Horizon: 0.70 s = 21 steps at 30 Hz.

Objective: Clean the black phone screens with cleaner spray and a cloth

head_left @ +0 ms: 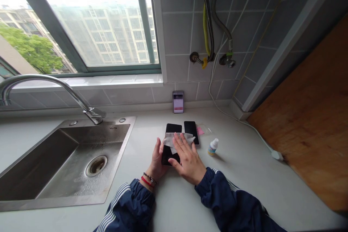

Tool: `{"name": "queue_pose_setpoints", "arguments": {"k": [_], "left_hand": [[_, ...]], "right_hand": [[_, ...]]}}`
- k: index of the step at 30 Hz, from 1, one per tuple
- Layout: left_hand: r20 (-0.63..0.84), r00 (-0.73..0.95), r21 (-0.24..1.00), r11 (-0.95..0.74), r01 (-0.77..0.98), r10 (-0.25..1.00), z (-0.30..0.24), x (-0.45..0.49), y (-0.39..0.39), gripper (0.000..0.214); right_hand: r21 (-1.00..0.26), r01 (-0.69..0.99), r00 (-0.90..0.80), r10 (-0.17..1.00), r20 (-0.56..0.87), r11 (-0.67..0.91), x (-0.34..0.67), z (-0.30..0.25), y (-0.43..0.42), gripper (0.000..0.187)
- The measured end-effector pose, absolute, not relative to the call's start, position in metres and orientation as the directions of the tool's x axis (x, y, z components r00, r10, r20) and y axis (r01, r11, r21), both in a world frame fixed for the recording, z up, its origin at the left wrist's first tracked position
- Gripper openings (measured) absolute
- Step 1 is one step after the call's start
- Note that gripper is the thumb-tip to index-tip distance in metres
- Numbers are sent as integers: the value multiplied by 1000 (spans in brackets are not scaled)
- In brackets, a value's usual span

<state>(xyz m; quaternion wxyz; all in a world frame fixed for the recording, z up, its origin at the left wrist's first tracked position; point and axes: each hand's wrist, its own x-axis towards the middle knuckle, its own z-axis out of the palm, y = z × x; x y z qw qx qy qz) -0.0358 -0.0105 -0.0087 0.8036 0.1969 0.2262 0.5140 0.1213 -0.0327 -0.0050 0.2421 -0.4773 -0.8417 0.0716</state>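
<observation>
A phone (170,156) with a dark screen lies on the counter, gripped along its left edge by my left hand (157,159), thumb raised. Across it is a grey cloth (169,139) with zigzag edges. My right hand (189,161) presses flat on this cloth, fingers stretched out. Beyond the cloth shows another dark glossy part (174,128); the cloth hides whether it belongs to the same phone. To the right lies a second black phone (191,131), with a pink piece (200,130) and clear film beside it. A small white-capped bottle (213,146) stands right of my right hand.
A lit phone (178,102) leans upright against the tiled wall. On the left is a steel sink (133,125) with a curved faucet (67,88), below a window. A white cable (244,122) runs along the right to a plug (277,155) by a wooden panel (307,116).
</observation>
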Motion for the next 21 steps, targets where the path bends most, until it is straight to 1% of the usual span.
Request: {"name": "queue_pose_setpoints", "arguments": {"k": [3, 6, 8, 10, 11, 13, 15, 16, 18, 21], "left_hand": [[-147, 397, 555, 408, -725, 906, -8, -35, -13, 72], [-150, 439, 551, 444, -706, 886, -8, -36, -14, 70], [-163, 481, 556, 483, -676, 861, -8, -37, -15, 70], [-158, 522, 567, 510, -647, 838, -8, -39, -15, 71], [-147, 537, 574, 514, -638, 830, -8, -39, -15, 71], [-121, 555, 590, 509, -626, 823, -7, -40, -15, 71], [-108, 566, 611, 503, -611, 818, -7, -40, -15, 71], [-104, 570, 621, 500, -603, 815, -6, -39, -15, 71], [-93, 583, 634, 499, -591, 807, -6, -39, -15, 72], [-70, 625, 636, 517, -572, 777, -6, -38, -16, 74]], "right_hand": [[-437, 762, -326, 866, 380, 478, 124, -9, -27, 79], [-594, 661, -234, 878, 418, 459, 127, -10, -21, 75], [-713, 534, -175, 885, 432, 454, 129, -7, -19, 69], [-829, 372, -87, 905, 417, 418, 129, -4, -17, 62], [-882, 277, -38, 922, 386, 381, 129, -3, -17, 61], [-963, 59, 27, 964, 266, 264, 129, -2, -16, 61], [-981, -145, 32, 992, 126, 129, 128, -3, -13, 64], [-971, -221, 34, 996, 81, 86, 127, -4, -12, 65], [-943, -322, 82, 995, 59, 82, 127, -5, -9, 65], [-915, -385, 190, 981, 46, 117, 126, -5, -5, 72]]}}
